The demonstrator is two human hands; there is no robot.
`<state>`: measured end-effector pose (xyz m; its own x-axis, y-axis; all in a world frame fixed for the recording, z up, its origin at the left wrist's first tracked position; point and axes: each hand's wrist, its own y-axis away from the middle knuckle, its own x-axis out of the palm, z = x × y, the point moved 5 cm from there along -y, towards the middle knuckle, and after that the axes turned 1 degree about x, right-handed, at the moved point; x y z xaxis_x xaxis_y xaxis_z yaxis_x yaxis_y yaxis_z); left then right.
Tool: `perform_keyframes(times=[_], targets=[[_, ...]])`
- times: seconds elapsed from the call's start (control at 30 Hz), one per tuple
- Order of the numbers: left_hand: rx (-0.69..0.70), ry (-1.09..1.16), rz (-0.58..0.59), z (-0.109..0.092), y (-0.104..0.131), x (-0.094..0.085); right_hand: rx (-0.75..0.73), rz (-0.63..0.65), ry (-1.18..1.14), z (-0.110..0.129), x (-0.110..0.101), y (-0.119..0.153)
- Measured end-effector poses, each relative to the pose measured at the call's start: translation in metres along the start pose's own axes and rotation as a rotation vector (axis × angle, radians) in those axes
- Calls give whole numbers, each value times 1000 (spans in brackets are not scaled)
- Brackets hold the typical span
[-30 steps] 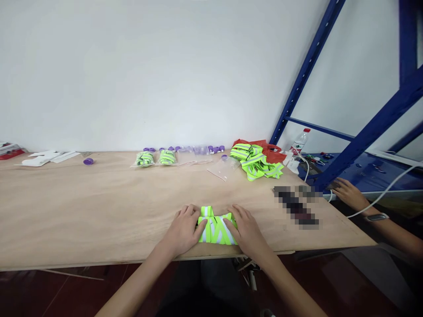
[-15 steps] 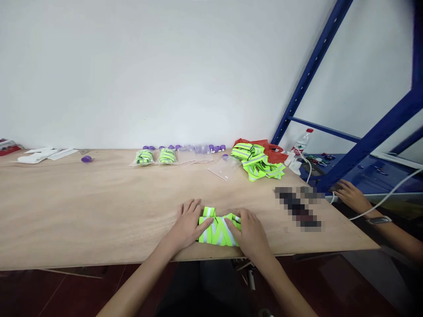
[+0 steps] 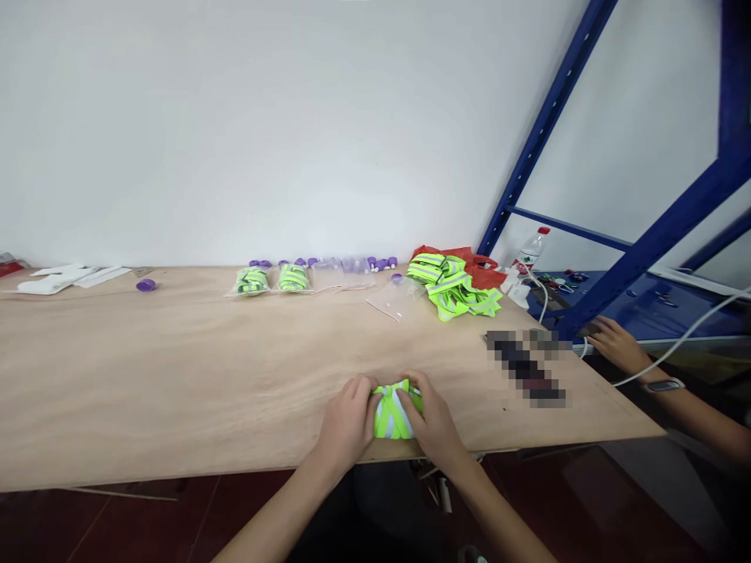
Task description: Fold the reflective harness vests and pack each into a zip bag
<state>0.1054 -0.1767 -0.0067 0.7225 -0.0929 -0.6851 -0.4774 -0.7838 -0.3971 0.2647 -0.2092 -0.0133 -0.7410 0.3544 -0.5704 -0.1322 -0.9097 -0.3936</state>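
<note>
A folded bundle of neon yellow-green reflective strap [image 3: 393, 414] with silver stripes lies near the table's front edge. My left hand [image 3: 350, 414] grips its left end, fingers curled over the far side and thumb at the near face. On the other end, my right hand [image 3: 432, 414] is closed with its thumb pressed on the top. Parts of the bundle's two ends are hidden under my fingers. Farther back, a loose heap of the same strap [image 3: 461, 293] lies on a red bag [image 3: 484, 272], with a clear zip bag [image 3: 392, 301] beside it.
Two bagged strap bundles, one bag [image 3: 252, 280] left of the other [image 3: 293, 277], sit by the wall near purple pieces [image 3: 381, 263]. White papers [image 3: 59, 279] lie far left. A blue rack [image 3: 543, 133], a bottle [image 3: 531, 250] and another person's hand [image 3: 616, 344] are right.
My left hand has moved right and curled around the bundle's left end. The bundle looks shorter, and the strap end that stuck out at the back left no longer shows.
</note>
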Motion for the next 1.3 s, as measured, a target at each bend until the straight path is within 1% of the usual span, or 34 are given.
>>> perform_keyframes(times=[0.07,0.13,0.2,0.27,0.37,0.47,0.6,0.67,0.7,0.8,0.87,0.93,1.07,1.2,1.27,1.3], targets=[[17,-84,-15,-3,0,1,-125,60,69,9,1,0],[59,-117,-35,-5,0,1,-250,145,160,16,3,1],[123,-97,-63,-9,-1,0,-358,220,241,20,5,2],[181,-63,-97,-13,-1,-2,-443,264,295,21,8,3],[243,-32,-138,-18,0,-5,-508,278,335,19,14,4],[310,18,-175,-24,1,-7,-534,254,329,17,19,6],[339,134,-221,-26,4,-12,-541,218,323,19,19,7],[296,240,-236,-24,3,-15,-541,228,320,21,18,6],[253,299,-242,-22,2,-16,-540,239,325,22,17,6],[63,441,-253,-10,-3,-14,-536,255,366,23,16,6],[-62,514,-242,1,-8,-10,-543,272,400,23,16,6],[-167,609,-220,11,-12,-3,-569,317,426,23,16,6],[-303,841,-160,24,-20,8,-667,388,451,25,15,6],[-444,1073,-112,27,-23,16,-677,371,433,24,14,4],[-509,1146,-99,28,-22,19,-677,347,434,23,13,4],[-520,1162,-79,28,-23,20,-683,333,432,23,12,5]])
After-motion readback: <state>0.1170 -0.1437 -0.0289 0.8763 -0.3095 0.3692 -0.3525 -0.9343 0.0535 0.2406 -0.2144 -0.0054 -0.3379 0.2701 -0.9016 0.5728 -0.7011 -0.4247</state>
